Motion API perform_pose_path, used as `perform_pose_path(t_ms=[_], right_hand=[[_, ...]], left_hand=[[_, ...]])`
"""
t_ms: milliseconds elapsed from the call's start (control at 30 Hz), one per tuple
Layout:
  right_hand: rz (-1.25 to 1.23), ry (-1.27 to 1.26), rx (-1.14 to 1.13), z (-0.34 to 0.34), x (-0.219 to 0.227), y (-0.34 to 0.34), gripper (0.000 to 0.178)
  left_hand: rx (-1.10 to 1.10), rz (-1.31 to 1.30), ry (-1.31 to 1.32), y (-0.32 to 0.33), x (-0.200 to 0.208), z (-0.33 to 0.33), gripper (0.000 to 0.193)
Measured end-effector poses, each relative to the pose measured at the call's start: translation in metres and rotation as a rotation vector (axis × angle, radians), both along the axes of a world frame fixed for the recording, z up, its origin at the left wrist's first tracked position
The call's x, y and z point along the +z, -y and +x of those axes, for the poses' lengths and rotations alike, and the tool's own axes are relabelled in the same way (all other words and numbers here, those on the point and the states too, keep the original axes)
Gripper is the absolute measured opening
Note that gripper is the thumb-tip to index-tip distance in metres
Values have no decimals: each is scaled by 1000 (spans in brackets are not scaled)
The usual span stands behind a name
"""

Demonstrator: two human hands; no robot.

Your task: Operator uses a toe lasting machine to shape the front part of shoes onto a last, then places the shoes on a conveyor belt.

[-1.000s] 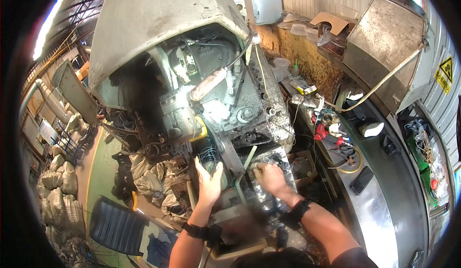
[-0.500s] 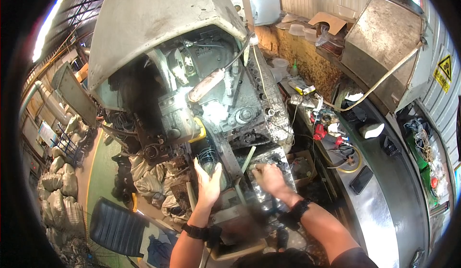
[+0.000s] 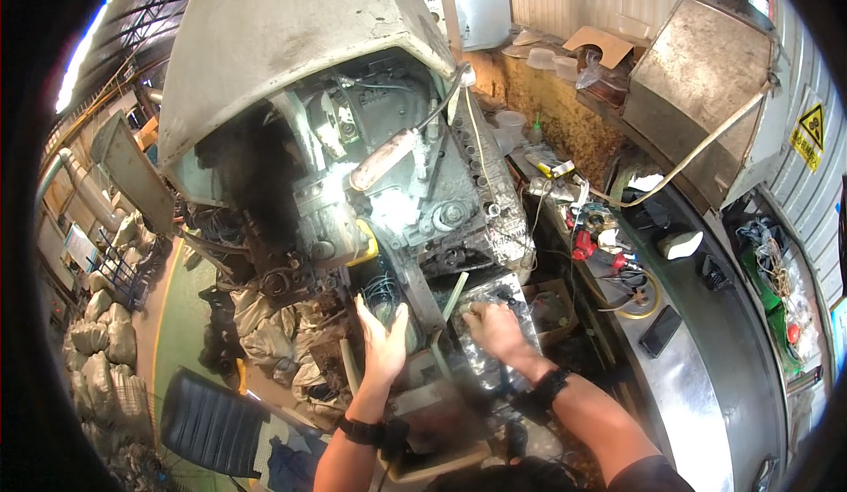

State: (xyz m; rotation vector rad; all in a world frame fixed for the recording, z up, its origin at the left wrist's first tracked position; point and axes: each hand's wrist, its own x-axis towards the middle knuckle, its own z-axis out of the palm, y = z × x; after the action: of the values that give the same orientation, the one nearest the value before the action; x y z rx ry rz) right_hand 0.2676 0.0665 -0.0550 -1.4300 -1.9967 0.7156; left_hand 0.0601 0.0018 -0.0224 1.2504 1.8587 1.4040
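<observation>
My left hand [image 3: 383,347] is cupped at the lower end of a bundle of thin dark green-blue strands [image 3: 380,287] in the middle of the machine [image 3: 371,139]. Its thumb and fingers are apart, one on each side of the bundle. To its right, my right hand [image 3: 496,329] is closed over a shiny, worn metal surface [image 3: 481,360]; whatever its curled fingers hold is hidden. A pale green strip [image 3: 456,293] slants up just left of that hand. Above the bundle sits a yellow part [image 3: 365,243]. A lamp with a handle [image 3: 385,158] hangs over the machine's lit interior.
A large grey hood [image 3: 291,42] covers the machine's top. Right of it, a bench [image 3: 684,386] carries a phone [image 3: 660,331], red tools [image 3: 586,246] and cables. A black chair [image 3: 212,421] and pale sacks [image 3: 110,338] stand at left. A tilted metal bin [image 3: 697,77] stands far right.
The view has shifted very slightly. Both hands keep nearly the same place and pose; nothing has visibly been taken hold of or let go.
</observation>
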Motion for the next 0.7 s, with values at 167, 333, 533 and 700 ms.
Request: perform_pose_path(t_ms=[167, 333, 533, 700], right_hand=[[-99, -1, 9, -2, 15, 0, 26], [-31, 48, -24, -6, 10, -3, 29], [-33, 60, 29, -10, 23, 1, 42], [-201, -375, 420, -55, 68, 24, 111]], left_hand=[[7, -2, -4, 1, 2, -1, 96], [-6, 15, 3, -1, 2, -3, 96], [-95, 81, 197, 6, 6, -9, 92], [-123, 197, 825, 20, 15, -41, 59]])
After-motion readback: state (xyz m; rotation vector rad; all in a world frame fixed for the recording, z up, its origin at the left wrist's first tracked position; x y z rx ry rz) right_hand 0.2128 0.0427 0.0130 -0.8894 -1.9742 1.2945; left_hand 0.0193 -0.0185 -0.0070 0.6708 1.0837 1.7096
